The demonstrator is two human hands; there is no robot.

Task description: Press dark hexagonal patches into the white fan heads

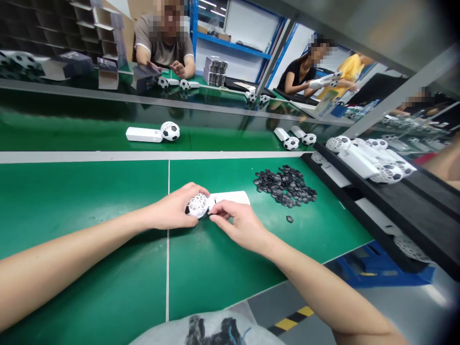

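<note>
My left hand [180, 207] is wrapped round the ball end of a white soccer-ball device [230, 197], whose flat white handle points right along the green table. Openwork cells cover the ball's top, and a black patch shows at its left side. Close against the ball's right side, my right hand [235, 221] pinches a small black piece, mostly hidden by the fingertips. To the right lies a heap of black pentagon pieces [283, 184], with one loose pentagon piece [289, 219] nearer me.
Black trays [388, 191] of white soccer-ball devices stand at the right edge. Beyond the table's pale rim, a finished-looking device [153, 133] and two more [291, 143] lie on a green surface. Across from me a person [165, 45] handles boxes; other people work farther right.
</note>
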